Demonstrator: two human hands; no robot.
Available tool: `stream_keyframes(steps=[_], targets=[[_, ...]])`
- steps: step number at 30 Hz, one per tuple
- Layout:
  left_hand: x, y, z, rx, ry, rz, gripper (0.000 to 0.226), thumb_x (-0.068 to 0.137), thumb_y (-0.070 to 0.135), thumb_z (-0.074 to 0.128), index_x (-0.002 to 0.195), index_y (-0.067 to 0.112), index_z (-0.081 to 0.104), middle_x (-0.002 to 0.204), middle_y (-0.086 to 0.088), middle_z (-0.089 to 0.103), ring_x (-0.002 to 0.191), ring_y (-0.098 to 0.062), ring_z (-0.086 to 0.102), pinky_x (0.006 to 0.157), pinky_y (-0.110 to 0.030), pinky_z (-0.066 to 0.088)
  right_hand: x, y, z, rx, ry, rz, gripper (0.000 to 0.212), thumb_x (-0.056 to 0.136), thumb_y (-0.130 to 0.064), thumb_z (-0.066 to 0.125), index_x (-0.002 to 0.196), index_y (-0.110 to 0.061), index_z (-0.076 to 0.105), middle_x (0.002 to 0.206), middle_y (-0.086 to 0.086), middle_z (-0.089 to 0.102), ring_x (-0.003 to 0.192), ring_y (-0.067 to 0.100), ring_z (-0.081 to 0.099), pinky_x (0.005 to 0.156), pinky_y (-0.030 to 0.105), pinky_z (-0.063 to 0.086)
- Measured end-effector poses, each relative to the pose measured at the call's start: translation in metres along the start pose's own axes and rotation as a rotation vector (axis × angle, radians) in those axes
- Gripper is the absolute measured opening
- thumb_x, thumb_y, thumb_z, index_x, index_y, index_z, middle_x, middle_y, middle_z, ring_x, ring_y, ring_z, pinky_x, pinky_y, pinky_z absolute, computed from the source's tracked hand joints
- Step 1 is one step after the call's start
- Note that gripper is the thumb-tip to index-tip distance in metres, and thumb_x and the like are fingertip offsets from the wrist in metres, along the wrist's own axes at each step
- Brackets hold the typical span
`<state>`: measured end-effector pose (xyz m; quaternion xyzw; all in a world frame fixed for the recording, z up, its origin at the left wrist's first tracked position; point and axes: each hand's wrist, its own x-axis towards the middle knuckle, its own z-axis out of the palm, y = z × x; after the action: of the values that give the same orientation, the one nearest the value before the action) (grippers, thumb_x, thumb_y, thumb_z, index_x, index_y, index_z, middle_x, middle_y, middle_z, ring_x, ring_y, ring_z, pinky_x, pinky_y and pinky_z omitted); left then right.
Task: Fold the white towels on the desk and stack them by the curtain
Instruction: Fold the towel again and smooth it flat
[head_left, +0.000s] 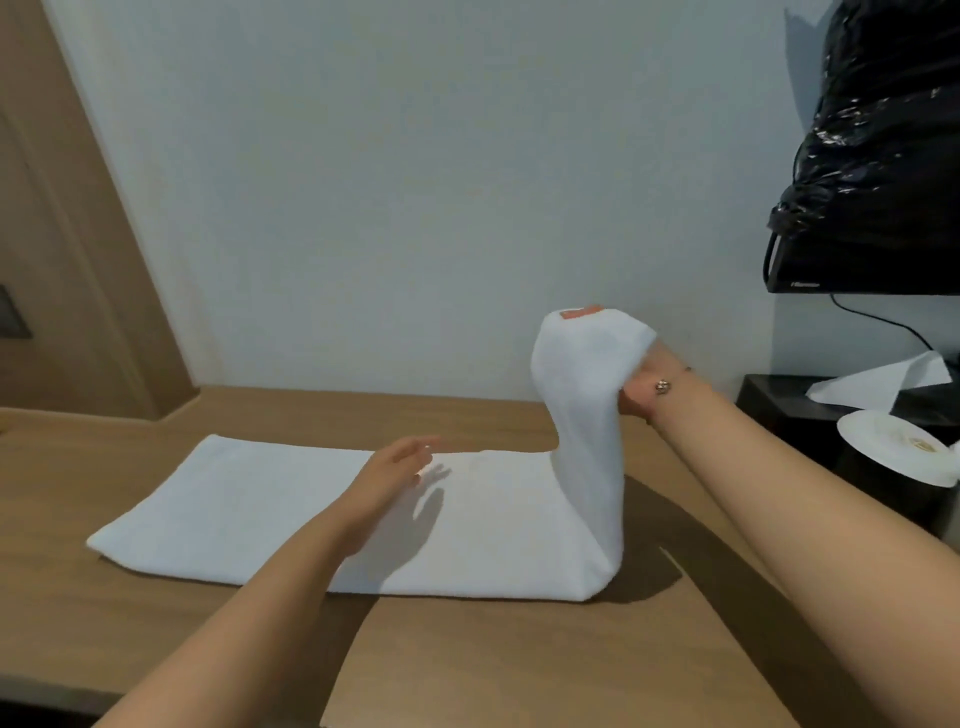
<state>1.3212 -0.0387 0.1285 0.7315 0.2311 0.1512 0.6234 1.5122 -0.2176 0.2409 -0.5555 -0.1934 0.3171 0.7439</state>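
A: Where is the towel just now?

B: Most of it lies flat on the desk, a long folded strip. The right hand pinches the end nearest it and holds that end up off the wood, so the cloth stands in a curve beneath the hand.

A: And the other hand?

B: The left hand hovers over the middle of the strip, fingers apart and straight, holding nothing. I cannot tell whether it touches the cloth; its shadow falls just beyond it.

A: What could spoil the fold?

B: I think the lifted end may come down crooked. If the left hand is not pressing the strip, a pull from the right hand could drag the whole towel sideways and the edges would not meet.

A: Anything near the right hand to mind?

B: Just past it sit a white roll and a tissue box, with a black bag above. A wide swing might brush them. No curtain shows here.
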Motion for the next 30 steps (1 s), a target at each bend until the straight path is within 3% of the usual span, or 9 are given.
stream_keyframes(steps=[2,4,11,14,17,20,24,26,30], targets=[[-0.002,-0.002,-0.021,-0.343,0.076,-0.083,0.023,0.102,0.017,0.047,0.115,0.008,0.064,0.126,-0.016,0.063,0.114,-0.025,0.063,0.086,-0.032,0.056,-0.002,0.003,0.041,0.002,-0.167,0.153,0.027,0.087,-0.007,0.054,0.062,-0.017,0.056,0.05,-0.005,0.059,0.049,0.009,0.061,0.047,0.014,0.048],[-0.009,-0.005,-0.04,-0.586,0.111,-0.204,0.028,0.101,0.016,0.047,0.119,-0.001,0.06,0.119,-0.023,0.066,0.106,-0.033,0.067,0.072,-0.039,0.062,0.008,0.018,0.072,-0.142,-0.209,0.242,0.029,0.09,-0.012,0.051,0.062,-0.019,0.052,0.056,-0.004,0.057,0.056,0.009,0.057,0.054,0.016,0.048],[-0.028,-0.03,-0.056,-0.912,0.075,-0.354,0.066,0.104,0.047,0.025,0.127,-0.006,0.055,0.123,-0.028,0.062,0.115,-0.039,0.059,0.1,-0.047,0.046,0.023,0.104,0.132,-0.459,-0.358,0.463,0.017,0.093,-0.02,0.05,0.082,-0.009,0.057,0.079,0.007,0.063,0.06,0.016,0.061,0.059,0.028,0.052],[-0.03,-0.031,-0.059,-0.822,0.09,-0.352,0.067,0.099,0.057,0.034,0.12,0.001,0.065,0.12,-0.022,0.066,0.116,-0.036,0.061,0.103,-0.043,0.043,0.023,0.115,0.127,-0.535,-0.372,0.425,0.021,0.096,-0.029,0.052,0.102,-0.009,0.055,0.096,0.011,0.067,0.075,0.023,0.063,0.067,0.032,0.05],[-0.033,-0.025,-0.06,-0.689,0.056,-0.343,0.045,0.093,0.042,0.058,0.116,0.005,0.067,0.115,-0.019,0.069,0.111,-0.033,0.065,0.101,-0.043,0.047,0.02,0.107,0.106,-0.502,-0.268,0.294,0.02,0.097,-0.024,0.051,0.103,-0.009,0.062,0.102,0.011,0.07,0.079,0.021,0.065,0.074,0.031,0.052],[-0.031,-0.018,-0.061,-0.307,0.162,-0.374,0.033,0.084,0.027,0.074,0.111,0.011,0.066,0.101,-0.009,0.074,0.091,-0.027,0.07,0.076,-0.034,0.055,0.012,0.099,0.073,-0.625,-0.136,0.092,0.017,0.096,-0.019,0.052,0.101,-0.011,0.067,0.103,0.009,0.071,0.085,0.018,0.065,0.084,0.032,0.051],[-0.023,-0.016,-0.06,0.478,0.265,-0.186,0.019,0.084,0.029,0.071,0.087,0.014,0.059,0.086,0.001,0.063,0.079,-0.017,0.06,0.06,-0.026,0.041,0.002,0.111,0.043,-0.816,-0.08,-0.133,0.02,0.096,-0.008,0.052,0.105,-0.005,0.069,0.101,0.004,0.067,0.087,0.009,0.06,0.067,0.01,0.045],[-0.021,-0.008,-0.061,0.512,0.232,-0.136,0.018,0.088,0.029,0.067,0.09,0.011,0.064,0.087,-0.002,0.065,0.077,-0.019,0.06,0.06,-0.027,0.043,0.003,0.12,0.039,-0.871,-0.07,-0.223,0.019,0.095,-0.004,0.053,0.104,-0.008,0.069,0.103,0.0,0.066,0.094,0.009,0.059,0.069,0.003,0.042],[-0.022,0.029,-0.08,0.206,0.112,-0.036,0.021,0.095,0.019,0.062,0.112,0.007,0.067,0.105,-0.016,0.072,0.089,-0.03,0.069,0.085,-0.045,0.055,0.01,0.13,0.048,-0.927,-0.094,-0.372,0.021,0.093,-0.01,0.056,0.104,-0.023,0.068,0.113,-0.008,0.064,0.106,0.004,0.056,0.084,0.008,0.041]])
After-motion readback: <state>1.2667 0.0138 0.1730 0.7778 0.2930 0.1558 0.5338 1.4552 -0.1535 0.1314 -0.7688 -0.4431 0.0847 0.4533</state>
